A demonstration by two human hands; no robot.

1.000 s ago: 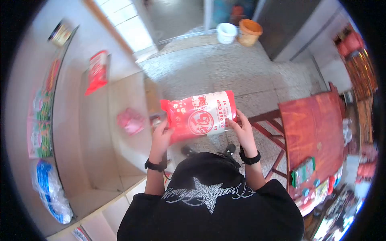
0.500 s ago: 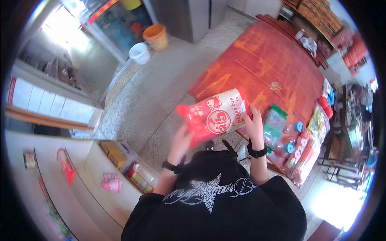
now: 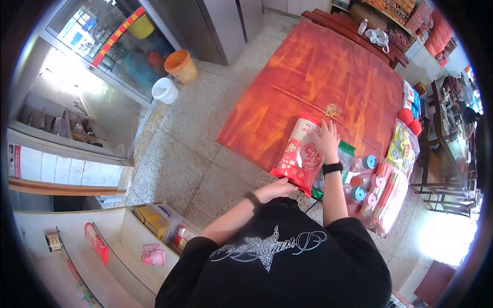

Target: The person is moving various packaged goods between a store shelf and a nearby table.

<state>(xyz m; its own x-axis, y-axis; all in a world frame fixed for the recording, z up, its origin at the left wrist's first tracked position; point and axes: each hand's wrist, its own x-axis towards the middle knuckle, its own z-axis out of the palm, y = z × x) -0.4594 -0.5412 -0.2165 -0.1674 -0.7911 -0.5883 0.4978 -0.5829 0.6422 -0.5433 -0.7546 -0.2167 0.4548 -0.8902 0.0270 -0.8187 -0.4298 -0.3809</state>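
A red and white plastic-wrapped pack of paper cups (image 3: pixel 297 148) is at the near edge of the red-brown wooden table (image 3: pixel 257 120), its lower end by the edge. My left hand (image 3: pixel 277 190) is closed on the pack's lower end, near my body. Over the upper right side lies my right hand (image 3: pixel 326 139), its fingers spread and touching the wrapper. To the right of the pack, partly behind my right forearm, is a green bag (image 3: pixel 346 148). Plastic bottles with a blue cap (image 3: pixel 370 161) and a pink cap (image 3: pixel 378 181) stand beside it.
Farther along the table's right edge are a yellow printed bag (image 3: pixel 402 145) and red-wrapped items (image 3: pixel 412 121). A small golden decoration (image 3: pixel 333 110) lies mid-table. White (image 3: pixel 165 91) and orange (image 3: pixel 181 65) buckets stand on the floor. Shelving (image 3: pixel 118 246) is at lower left.
The paper cup pack has moved right and down to the table edge and turned more upright in view. My right hand's fingers have spread; my left hand has shifted to its lower end.
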